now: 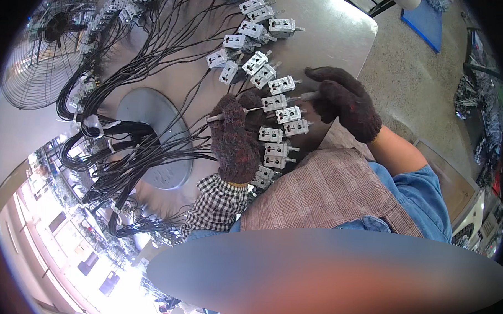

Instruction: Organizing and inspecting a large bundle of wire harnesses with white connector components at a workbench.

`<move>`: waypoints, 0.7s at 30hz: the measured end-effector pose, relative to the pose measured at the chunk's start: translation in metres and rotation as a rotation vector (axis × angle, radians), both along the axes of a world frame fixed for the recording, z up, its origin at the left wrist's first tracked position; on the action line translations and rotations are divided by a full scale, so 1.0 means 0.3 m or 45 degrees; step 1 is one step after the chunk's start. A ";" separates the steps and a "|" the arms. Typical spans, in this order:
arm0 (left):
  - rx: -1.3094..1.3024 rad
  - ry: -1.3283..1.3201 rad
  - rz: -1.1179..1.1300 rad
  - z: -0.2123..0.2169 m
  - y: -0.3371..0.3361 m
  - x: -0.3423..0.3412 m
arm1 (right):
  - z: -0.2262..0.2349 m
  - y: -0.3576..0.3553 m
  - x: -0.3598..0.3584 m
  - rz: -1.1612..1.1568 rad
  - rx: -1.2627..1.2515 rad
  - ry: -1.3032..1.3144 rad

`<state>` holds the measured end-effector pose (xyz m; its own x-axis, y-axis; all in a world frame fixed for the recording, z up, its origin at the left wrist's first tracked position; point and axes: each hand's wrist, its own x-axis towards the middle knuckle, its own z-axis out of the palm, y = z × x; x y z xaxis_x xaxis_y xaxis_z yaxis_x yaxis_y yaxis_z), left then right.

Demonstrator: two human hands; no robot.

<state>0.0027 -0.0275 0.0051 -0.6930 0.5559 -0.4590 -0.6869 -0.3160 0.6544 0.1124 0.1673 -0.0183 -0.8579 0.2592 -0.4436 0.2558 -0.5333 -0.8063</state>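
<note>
My left hand point(236, 139), in a dark knitted glove, rests on the metal table point(333, 32) and pinches a thin grey rod-like tool point(252, 109) that lies across the row of small white socket modules point(280, 127). My right hand point(346, 102), gloved the same way, grips the other end of the tool at the row's right side, near the table edge. The modules lie side by side in a curved line from my body toward the far side, each with black wires point(155, 54) attached.
Bundles of black wires fan out left across the table over a round grey plate point(152, 137). A wire-caged fan point(42, 44) stands at the far left. A speckled floor with a blue mat point(425, 22) lies to the right.
</note>
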 end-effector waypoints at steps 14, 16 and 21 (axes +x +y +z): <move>-0.159 0.163 -0.054 -0.018 -0.047 0.035 | -0.051 -0.030 0.099 -0.119 -0.073 -0.079; -0.120 0.080 -0.054 -0.014 -0.050 0.035 | -0.050 -0.034 0.094 -0.089 -0.104 -0.078; -0.071 0.128 0.008 -0.019 -0.048 0.050 | -0.036 -0.021 0.077 0.032 -0.180 -0.083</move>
